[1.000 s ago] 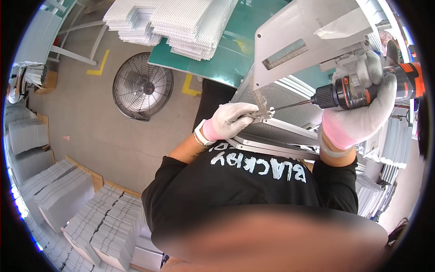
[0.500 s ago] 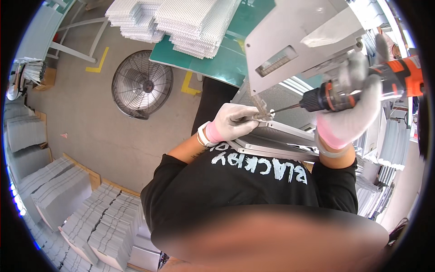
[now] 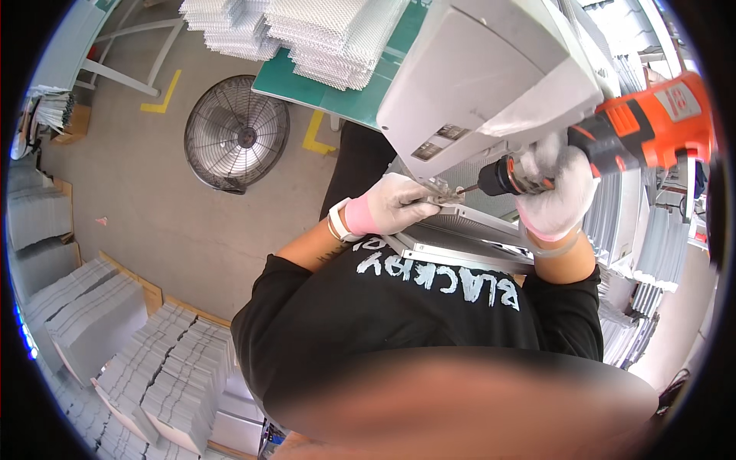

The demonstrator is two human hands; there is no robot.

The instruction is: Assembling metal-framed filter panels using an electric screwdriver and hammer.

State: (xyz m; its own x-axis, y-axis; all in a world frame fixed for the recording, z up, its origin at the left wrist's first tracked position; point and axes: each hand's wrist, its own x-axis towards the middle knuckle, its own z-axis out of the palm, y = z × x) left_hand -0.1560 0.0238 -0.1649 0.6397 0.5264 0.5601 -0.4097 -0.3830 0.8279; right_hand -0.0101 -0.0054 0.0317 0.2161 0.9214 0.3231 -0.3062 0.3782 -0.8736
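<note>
My right hand, in a white glove with a pink cuff, is wrapped round an orange and black cordless drill. Its thin bit points left, with the tip at a small bracket on the frame in front of me. My left hand, also gloved, pinches at that bracket; whatever lies between the fingertips is too small to make out. Against my body rests a silver metal frame with a mesh panel. A large pale grey housing with small rectangular windows hangs above the bit and tilts toward me.
A green-topped table carries stacks of white mesh sheets. On the floor at left stands a round black fan. Boxes of stacked grey panels fill the lower left. More stacked panels stand at the right.
The drill and my right hand have shifted left, bringing the chuck closer to the bracket. The grey housing has tilted and appears lower and further left. My left hand stays at the bracket.
</note>
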